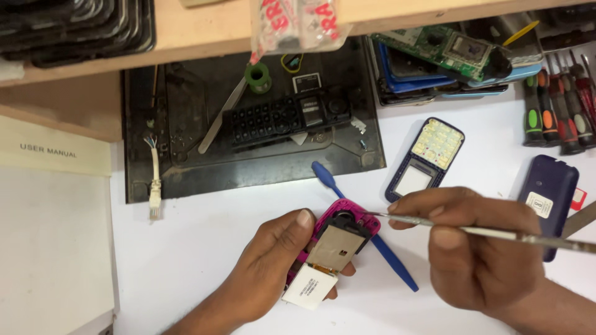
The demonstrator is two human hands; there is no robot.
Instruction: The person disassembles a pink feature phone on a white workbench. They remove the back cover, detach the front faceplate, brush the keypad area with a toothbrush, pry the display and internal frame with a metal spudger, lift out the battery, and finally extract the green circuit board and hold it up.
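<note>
Head view: we see left hand [270, 263] cupping pink phone body [340, 239] from left, thumb along its upper edge, fingers curled under; small white display [310, 286] hangs off its lower end by flex. Right hand [475, 248] pinches thin metal tool [496, 232], tip touching phone's top right corner. Phone sits between hands, just above white surface [205, 242]. Blue pry tool [366, 232] lies beneath. Dark blue phone frame [425, 158] just beyond right hand.
</note>
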